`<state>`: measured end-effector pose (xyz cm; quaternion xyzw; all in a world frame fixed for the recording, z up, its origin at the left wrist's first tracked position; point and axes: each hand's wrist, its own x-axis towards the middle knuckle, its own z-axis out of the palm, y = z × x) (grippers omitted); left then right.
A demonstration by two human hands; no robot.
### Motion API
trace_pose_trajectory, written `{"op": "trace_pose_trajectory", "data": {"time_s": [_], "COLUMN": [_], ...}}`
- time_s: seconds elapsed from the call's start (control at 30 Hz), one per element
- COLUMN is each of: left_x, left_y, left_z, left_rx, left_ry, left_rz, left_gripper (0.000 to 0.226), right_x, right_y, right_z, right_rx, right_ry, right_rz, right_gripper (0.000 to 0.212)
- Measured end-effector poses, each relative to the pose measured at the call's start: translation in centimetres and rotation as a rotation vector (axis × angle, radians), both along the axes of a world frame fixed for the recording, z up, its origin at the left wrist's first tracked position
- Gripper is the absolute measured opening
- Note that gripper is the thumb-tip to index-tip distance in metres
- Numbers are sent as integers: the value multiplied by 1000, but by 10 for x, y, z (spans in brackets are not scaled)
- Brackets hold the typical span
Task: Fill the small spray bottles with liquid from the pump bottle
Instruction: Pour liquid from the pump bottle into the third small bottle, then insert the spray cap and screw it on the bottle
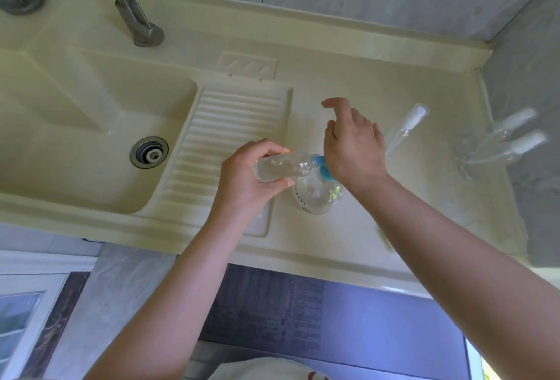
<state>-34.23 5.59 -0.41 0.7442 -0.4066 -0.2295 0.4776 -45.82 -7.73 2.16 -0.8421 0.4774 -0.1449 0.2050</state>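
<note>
Two hands share the work: our left hand (pixel 247 172) grips a small bottle (pixel 281 167) tilted so its mouth meets the blue spout, while our right hand (pixel 353 145), fingers relaxed, presses the pump bottle (pixel 318 198) standing on the counter (pixel 348 83). Other spray bottles (pixel 500 140) wait right.

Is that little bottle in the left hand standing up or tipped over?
Tipped. The left hand holds the small bottle almost sideways, its mouth at the blue pump that the right hand presses.
</note>
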Motion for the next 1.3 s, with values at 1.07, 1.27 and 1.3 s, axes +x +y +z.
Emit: {"op": "trace_pose_trajectory", "data": {"time_s": [1.07,1.27,1.3], "left_x": [-53,-70,-73], "left_y": [49,56,57], "left_z": [-30,-28,-28], "left_rx": [3,7,-2], "left_ry": [371,374,394], "left_rz": [92,57,50], "left_gripper": [49,42,38], "right_x": [-141,-157,-159], "right_y": [33,49,53], "right_z": [-40,-67,-70], "right_rx": [199,162,161], "right_ry": [-369,-87,-63], "right_rz": [-358,-417,-410], "right_gripper": [37,37,39]}}
